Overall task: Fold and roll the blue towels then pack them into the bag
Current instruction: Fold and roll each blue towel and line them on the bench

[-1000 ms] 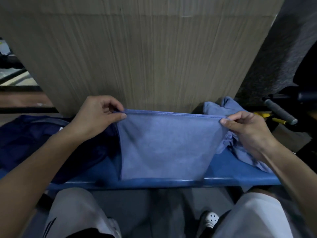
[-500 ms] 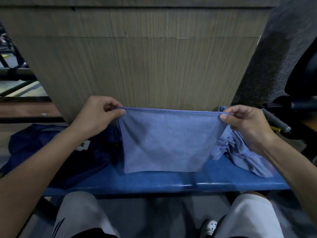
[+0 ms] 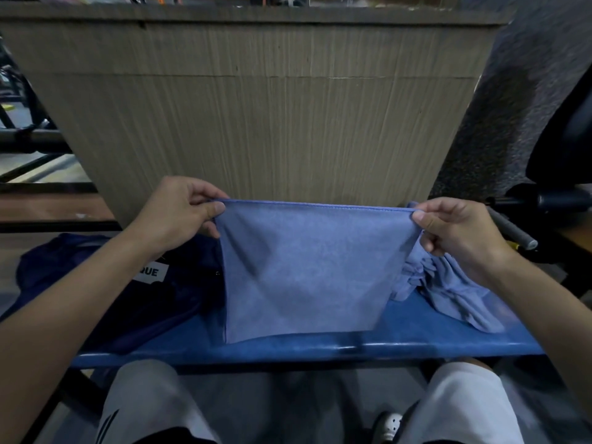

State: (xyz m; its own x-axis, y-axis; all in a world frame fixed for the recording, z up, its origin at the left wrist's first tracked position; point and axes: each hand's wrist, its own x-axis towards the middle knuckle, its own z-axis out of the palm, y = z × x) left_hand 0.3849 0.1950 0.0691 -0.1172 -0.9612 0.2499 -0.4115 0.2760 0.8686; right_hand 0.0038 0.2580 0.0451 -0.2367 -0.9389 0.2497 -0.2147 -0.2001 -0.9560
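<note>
— Over the middle of the table (image 3: pixel 320 350), what's held?

— One blue towel (image 3: pixel 307 270), stretched flat and hanging down. Its top hem is pulled taut between both grips, and its bottom edge rests on the table close to the near edge.

— Left grip (image 3: pixel 179 213)?

— Thumb and curled fingers pinch the towel's top left corner, raised above the table.

— Right grip (image 3: pixel 455 232)?

— Same thing, pinching the top right corner between thumb and forefinger. The other fingers are curled below it.

— Is the towel folded?

— Can't tell how many layers. A stitched hem runs along the top, with soft diagonal creases across the face.

— Other towels?

— Crumpled towels (image 3: pixel 455 296) in the same blue lie toward the table's right end, just behind and under the right grip. They are bunched and reach close to the near edge.

— Bag?

— Navy bag (image 3: pixel 96 283), slumped flat on the left end of the table, partly under the left forearm. A white label (image 3: pixel 152 273) shows on it, with the letters partly hidden.

— Anything else?

— Wood-grain panel (image 3: pixel 272 123) standing right behind the far edge. A grey-handled tool (image 3: pixel 512 229) lies off the right end. Knees in light shorts (image 3: pixel 141 405) sit below the near edge.
</note>
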